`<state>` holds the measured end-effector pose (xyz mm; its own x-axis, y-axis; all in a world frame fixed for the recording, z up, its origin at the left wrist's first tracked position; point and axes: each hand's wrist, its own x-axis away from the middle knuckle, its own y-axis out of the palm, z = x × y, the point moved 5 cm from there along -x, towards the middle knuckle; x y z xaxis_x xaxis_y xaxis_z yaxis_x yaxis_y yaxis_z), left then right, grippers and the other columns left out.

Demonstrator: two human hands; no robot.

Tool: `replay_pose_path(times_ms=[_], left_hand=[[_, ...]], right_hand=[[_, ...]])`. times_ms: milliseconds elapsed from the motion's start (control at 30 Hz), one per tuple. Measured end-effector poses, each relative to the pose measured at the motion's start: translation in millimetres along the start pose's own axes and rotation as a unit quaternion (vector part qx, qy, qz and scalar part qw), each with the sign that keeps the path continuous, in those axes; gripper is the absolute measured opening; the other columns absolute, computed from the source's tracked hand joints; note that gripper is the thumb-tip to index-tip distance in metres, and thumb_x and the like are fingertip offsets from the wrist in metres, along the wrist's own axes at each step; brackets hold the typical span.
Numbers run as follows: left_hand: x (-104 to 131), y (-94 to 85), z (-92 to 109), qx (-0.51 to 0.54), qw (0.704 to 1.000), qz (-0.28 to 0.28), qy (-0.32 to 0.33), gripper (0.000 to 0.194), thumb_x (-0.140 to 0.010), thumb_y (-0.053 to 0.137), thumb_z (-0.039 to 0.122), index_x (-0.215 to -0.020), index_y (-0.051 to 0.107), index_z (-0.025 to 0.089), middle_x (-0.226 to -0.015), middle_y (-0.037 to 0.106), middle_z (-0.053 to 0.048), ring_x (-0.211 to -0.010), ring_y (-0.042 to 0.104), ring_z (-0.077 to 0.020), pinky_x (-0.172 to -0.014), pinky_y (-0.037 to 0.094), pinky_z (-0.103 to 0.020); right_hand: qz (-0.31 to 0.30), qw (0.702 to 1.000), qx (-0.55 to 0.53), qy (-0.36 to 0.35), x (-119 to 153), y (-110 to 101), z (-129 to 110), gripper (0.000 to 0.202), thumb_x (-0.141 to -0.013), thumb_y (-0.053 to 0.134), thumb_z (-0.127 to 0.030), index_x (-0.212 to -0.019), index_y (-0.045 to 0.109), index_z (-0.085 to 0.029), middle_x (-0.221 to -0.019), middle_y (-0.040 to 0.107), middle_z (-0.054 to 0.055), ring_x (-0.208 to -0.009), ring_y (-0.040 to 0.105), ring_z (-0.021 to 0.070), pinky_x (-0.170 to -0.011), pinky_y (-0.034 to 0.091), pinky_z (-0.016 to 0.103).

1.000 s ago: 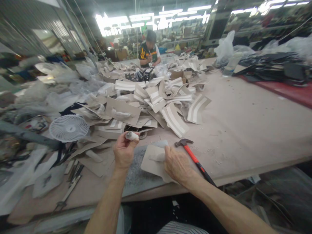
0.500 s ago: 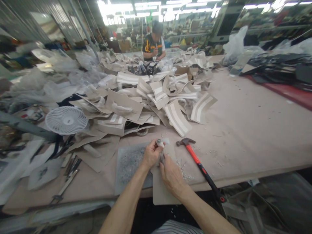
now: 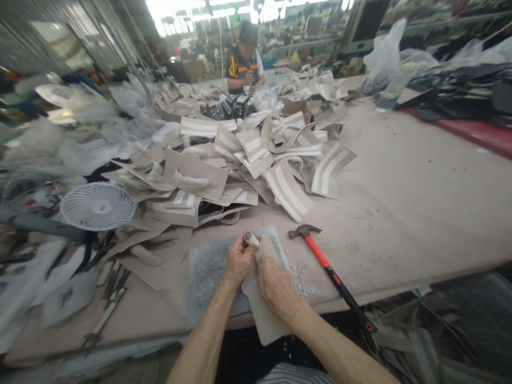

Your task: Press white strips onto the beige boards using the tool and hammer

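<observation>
As your left hand gripped the small white cylindrical tool, it had closed in beside your right hand, which pinned the flat beige cardboard-like panel.

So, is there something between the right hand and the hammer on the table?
Nothing visible. The right hand rests on the beige piece, next to the left hand with its small cylinder. The hammer lies to the right; only scattered small white bits are on the table between them.
</observation>
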<state>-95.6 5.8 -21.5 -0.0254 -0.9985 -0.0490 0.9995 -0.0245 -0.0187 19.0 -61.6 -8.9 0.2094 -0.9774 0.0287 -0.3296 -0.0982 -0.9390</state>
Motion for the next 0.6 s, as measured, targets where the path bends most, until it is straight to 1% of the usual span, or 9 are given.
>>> replay_pose_path(times_ms=[100,233,367,467,600], left_hand=[[3,-2.3,0,0.005,1.0,0.016,-0.007,0.03,-0.083,0.069,0.036,-0.105,0.066,0.017,-0.104,0.075,-0.008,-0.089,0.069,-0.0192,-0.08,0.054,-0.028],[9,-4.1,-1,-0.019,1.0,0.015,-0.007,0.028,-0.083,0.068,0.036,-0.104,0.066,0.017,-0.104,0.075,-0.008,-0.091,0.069,-0.0198,-0.081,0.054,-0.028],[10,-7.6,-6,-0.028,0.999,0.029,-0.009,0.028,-0.084,0.067,0.037,-0.104,0.066,0.017,-0.104,0.075,-0.008,-0.089,0.069,-0.0187,-0.081,0.052,-0.027],[8,-8.4,-9,-0.028,0.999,0.027,-0.01,0.028,-0.084,0.067,0.037,-0.105,0.067,0.017,-0.103,0.074,-0.007,-0.09,0.068,-0.0184,-0.082,0.051,-0.026],[7,-7.4,-9,-0.027,0.999,0.025,-0.016,0.03,-0.084,0.067,0.04,-0.105,0.067,0.017,-0.102,0.074,-0.007,-0.088,0.067,-0.0185,-0.079,0.051,-0.026]], right_hand=[[-0.021,1.0,0.019,0.014,6,-7,-1,0.03,-0.102,0.031,-0.03,-0.111,0.056,-0.015,-0.096,0.065,0.01,-0.077,0.065,0.0198,-0.063,0.045,0.031],[-0.065,0.997,0.027,0.018,5,-14,-4,0.032,-0.103,0.029,-0.034,-0.103,0.056,-0.017,-0.095,0.066,0.011,-0.078,0.067,0.0211,-0.061,0.043,0.031],[-0.089,0.996,0.023,0.023,2,-16,-5,0.032,-0.103,0.029,-0.035,-0.106,0.055,-0.017,-0.099,0.066,0.011,-0.083,0.069,0.0224,-0.063,0.044,0.031],[-0.091,0.995,0.013,0.028,2,-17,-5,0.03,-0.103,0.031,-0.035,-0.109,0.055,-0.017,-0.102,0.067,0.01,-0.084,0.069,0.0223,-0.064,0.045,0.031],[-0.087,0.996,0.014,0.03,4,-18,-5,0.028,-0.102,0.034,-0.035,-0.108,0.054,-0.016,-0.101,0.066,0.011,-0.084,0.069,0.0236,-0.064,0.045,0.032]])
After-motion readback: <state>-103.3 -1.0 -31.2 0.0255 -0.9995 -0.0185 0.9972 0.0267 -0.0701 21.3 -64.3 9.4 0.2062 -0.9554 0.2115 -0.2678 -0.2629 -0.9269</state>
